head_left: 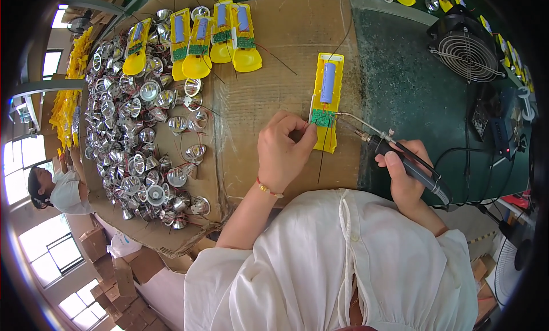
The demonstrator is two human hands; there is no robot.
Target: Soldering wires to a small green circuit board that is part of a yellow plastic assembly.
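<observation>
In front of me on the cardboard lies a yellow plastic housing with a blue cylindrical battery and a green circuit board in it. My right hand is closed round the dark handle of a soldering iron. The iron's tip and a thin bent metal tube fixed to it reach the board's right side. At the board's left edge my left hand is closed, thumb and forefinger pinched together. Whatever they pinch is too small to make out. A thin dark wire runs down over the housing.
Many silvery reflector cups with wires are heaped at the left. Several yellow housings with batteries lie at the far left. A round-grilled fan and a dark box with a red light stand at right. Another person is at far left.
</observation>
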